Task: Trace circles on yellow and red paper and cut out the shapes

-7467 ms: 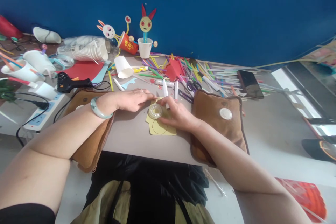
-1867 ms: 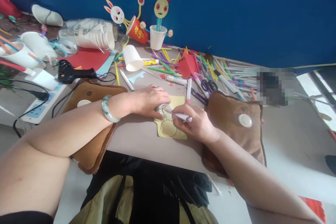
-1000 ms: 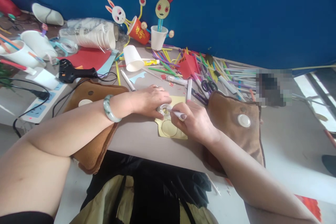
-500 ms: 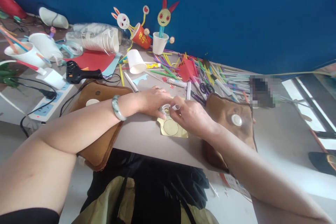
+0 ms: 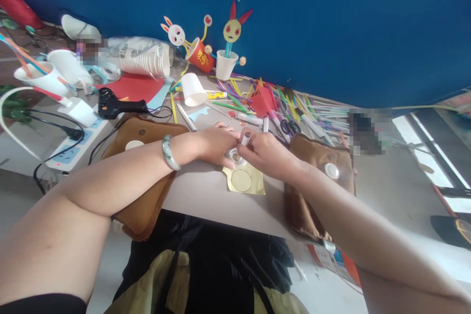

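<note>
A piece of yellow paper point(image 5: 242, 181) with a drawn circle lies on the table in front of me. On its upper part rests a small clear ring, like a tape roll point(image 5: 235, 156). My left hand point(image 5: 217, 144) reaches in from the left, its fingers against the ring and holding it down. Closed around a white marker point(image 5: 246, 138), my right hand point(image 5: 263, 149) is just right of the ring. The marker's tip is hidden behind my fingers. A green-white bangle point(image 5: 170, 152) circles my left wrist.
Brown cushions point(image 5: 147, 181) lie under my left forearm and beside my right arm. Behind my hands are scissors point(image 5: 290, 126), coloured sticks and a tipped white cup point(image 5: 193, 90). A black glue gun point(image 5: 119, 104) and a power strip point(image 5: 75, 144) are at the left.
The view has shifted slightly, so most things appear a little lower and to the right. My right hand has turned a little around the ring, and the marker stands more upright.
</note>
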`<state>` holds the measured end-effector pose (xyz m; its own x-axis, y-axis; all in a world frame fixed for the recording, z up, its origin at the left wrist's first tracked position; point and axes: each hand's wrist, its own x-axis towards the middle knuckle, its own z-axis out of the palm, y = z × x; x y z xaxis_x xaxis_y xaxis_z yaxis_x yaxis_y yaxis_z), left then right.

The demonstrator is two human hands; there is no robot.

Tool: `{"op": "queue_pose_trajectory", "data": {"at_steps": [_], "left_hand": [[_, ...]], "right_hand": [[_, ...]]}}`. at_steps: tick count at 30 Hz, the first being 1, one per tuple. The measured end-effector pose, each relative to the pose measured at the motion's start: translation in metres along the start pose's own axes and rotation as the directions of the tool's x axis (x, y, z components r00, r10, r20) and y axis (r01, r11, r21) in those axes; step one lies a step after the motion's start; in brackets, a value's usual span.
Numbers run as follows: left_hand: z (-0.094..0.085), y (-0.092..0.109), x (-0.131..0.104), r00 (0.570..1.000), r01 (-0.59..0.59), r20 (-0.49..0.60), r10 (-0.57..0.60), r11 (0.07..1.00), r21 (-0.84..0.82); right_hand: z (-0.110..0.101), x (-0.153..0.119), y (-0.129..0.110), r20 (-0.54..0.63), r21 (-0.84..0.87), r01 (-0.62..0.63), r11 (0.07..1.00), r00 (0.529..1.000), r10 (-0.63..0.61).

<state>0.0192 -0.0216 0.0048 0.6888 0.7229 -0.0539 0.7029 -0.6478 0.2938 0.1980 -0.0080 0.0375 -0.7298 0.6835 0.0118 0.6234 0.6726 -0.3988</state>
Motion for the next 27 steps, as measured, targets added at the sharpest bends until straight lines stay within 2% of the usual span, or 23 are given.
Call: {"op": "queue_pose_trajectory", "data": {"at_steps": [3, 8, 13, 16, 19, 22, 24, 27], "left_hand": [[0.0, 0.001, 0.0, 0.999, 0.024, 0.033, -0.025, 0.999, 0.029], [-0.003, 0.0, -0.003, 0.997, 0.004, 0.072, -0.005, 1.0, 0.012], [0.002, -0.005, -0.007, 0.998, -0.056, -0.01, 0.056, 0.998, 0.007], [0.007, -0.008, -0.008, 0.997, -0.062, -0.04, 0.062, 0.998, -0.01], [0.007, -0.009, -0.006, 0.999, -0.05, -0.019, 0.049, 0.998, -0.026], [0.005, -0.009, -0.004, 1.0, -0.021, 0.02, 0.022, 0.999, -0.043], [0.005, -0.009, -0.003, 1.0, -0.019, 0.023, 0.021, 0.998, -0.066], [0.005, -0.011, -0.004, 0.999, -0.054, -0.001, 0.054, 0.994, -0.093]], "right_hand": [[-0.001, 0.001, 0.003, -0.036, 0.106, -0.041, 0.994, 0.998, 0.045], [0.001, -0.006, 0.01, 0.049, 0.313, -0.274, 0.91, 0.961, 0.272], [0.017, -0.018, 0.019, -0.009, 0.525, -0.286, 0.802, 0.94, 0.341], [0.025, -0.023, 0.021, -0.047, 0.638, -0.26, 0.724, 0.926, 0.374], [0.027, -0.027, 0.023, -0.073, 0.713, -0.221, 0.666, 0.92, 0.384], [0.023, -0.029, 0.028, -0.201, 0.812, -0.08, 0.578, 0.892, 0.406], [0.02, -0.029, 0.032, -0.281, 0.87, 0.036, 0.492, 0.856, 0.435], [0.019, -0.026, 0.036, -0.226, 0.954, 0.087, 0.285, 0.836, 0.501]]}}
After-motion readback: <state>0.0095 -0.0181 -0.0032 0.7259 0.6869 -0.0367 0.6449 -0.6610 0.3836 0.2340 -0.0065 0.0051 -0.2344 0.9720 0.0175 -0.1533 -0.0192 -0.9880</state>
